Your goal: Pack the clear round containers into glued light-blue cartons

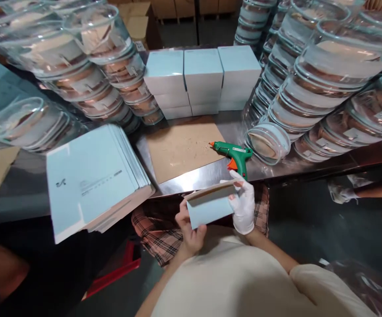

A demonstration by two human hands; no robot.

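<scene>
Both my hands hold a folded light-blue carton (211, 207) in front of my chest, below the table edge. My bare left hand (189, 231) grips its lower left corner. My right hand (244, 204), in a white glove, holds its right end with fingers over the top edge. A green glue gun (233, 154) with an orange trigger lies on the steel table just beyond my right hand, nozzle pointing left.
A brown cardboard sheet (182, 147) covers the table's middle. A stack of flat blue cartons (92, 176) lies at left. Finished blue boxes (202, 79) are stacked at the back. Stacks of clear glass bowls stand left (88, 75) and right (326, 83). Another person's gloved hand (341, 191) is at right.
</scene>
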